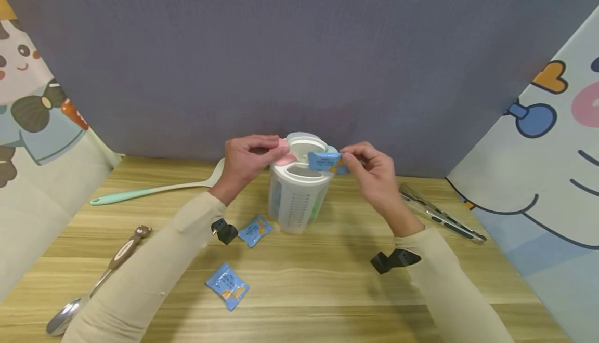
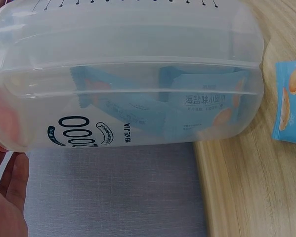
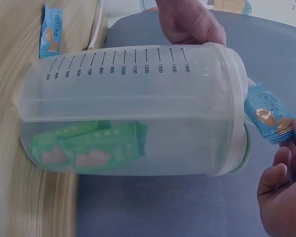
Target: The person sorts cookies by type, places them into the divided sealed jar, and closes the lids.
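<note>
A translucent storage container (image 1: 295,208) with a measuring scale stands upright on the table, its lid parted into flaps. My left hand (image 1: 250,158) is at its left rim, thumb and forefinger holding the pink flap (image 1: 286,157). Over the right part of the top, my right hand (image 1: 372,176) pinches a blue snack packet (image 1: 324,161) by its end. Blue packets (image 2: 207,101) show through the wall of one compartment in the left wrist view. Through another compartment's wall, green packets (image 3: 101,145) are visible in the right wrist view.
Two blue packets, one nearer (image 1: 228,287) and one by the container (image 1: 255,231), lie on the table. A green-handled ladle (image 1: 154,190) and a bear-handled spoon (image 1: 100,280) lie left, metal tongs (image 1: 440,215) right. A grey panel (image 1: 299,62) stands behind.
</note>
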The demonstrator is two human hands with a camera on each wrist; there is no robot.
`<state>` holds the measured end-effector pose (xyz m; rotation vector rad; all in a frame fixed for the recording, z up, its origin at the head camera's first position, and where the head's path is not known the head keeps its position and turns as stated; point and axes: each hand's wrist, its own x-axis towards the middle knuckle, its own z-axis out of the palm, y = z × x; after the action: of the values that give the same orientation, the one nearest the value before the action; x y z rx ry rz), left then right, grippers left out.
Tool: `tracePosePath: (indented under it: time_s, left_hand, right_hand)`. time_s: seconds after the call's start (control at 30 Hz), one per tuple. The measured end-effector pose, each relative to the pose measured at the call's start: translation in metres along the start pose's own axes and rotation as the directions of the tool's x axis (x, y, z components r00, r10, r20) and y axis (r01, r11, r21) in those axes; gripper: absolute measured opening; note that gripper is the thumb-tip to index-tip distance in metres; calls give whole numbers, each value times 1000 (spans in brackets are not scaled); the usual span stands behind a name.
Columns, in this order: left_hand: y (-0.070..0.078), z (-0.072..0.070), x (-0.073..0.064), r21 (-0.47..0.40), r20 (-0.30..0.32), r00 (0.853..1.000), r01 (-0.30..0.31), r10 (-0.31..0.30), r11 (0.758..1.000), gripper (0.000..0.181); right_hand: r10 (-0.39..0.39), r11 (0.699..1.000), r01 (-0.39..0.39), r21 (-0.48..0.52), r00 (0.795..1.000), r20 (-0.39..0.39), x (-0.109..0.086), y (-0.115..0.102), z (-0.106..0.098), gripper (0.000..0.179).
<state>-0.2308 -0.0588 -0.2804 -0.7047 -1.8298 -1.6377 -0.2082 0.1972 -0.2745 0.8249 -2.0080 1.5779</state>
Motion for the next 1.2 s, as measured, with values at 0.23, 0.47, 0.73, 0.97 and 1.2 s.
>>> tracePosePath:
  time_s: [0.23, 0.47, 0.73, 0.97, 1.2]
  left_hand:
    - [-1, -1, 0, -5, 14, 1000, 6, -6, 1000, 19]
    - [-2, -3, 0, -17, 26, 1000, 6, -6, 1000, 18]
    - [-1, -2, 0, -18, 22, 1000, 9, -8, 1000, 17]
    - [-2, -1, 0, -22, 18, 1000, -1, 2, 1000, 18]
    - [-1, -1, 0, -12, 17, 1000, -13, 13, 1000, 19]
  right_hand:
    - [-55, 998, 56, -7, 998, 29, 5, 0, 9, 10]
    - [-98, 995, 99, -16, 994, 46, 9, -7, 20, 10]
    - [-168, 978, 175, -114, 984, 66, 11, -20, 29, 9]
    - [-187, 956, 204, -209, 978, 98, 15, -9, 27, 7]
    - [-199, 951, 221, -218, 973, 120, 17, -9, 31, 6]
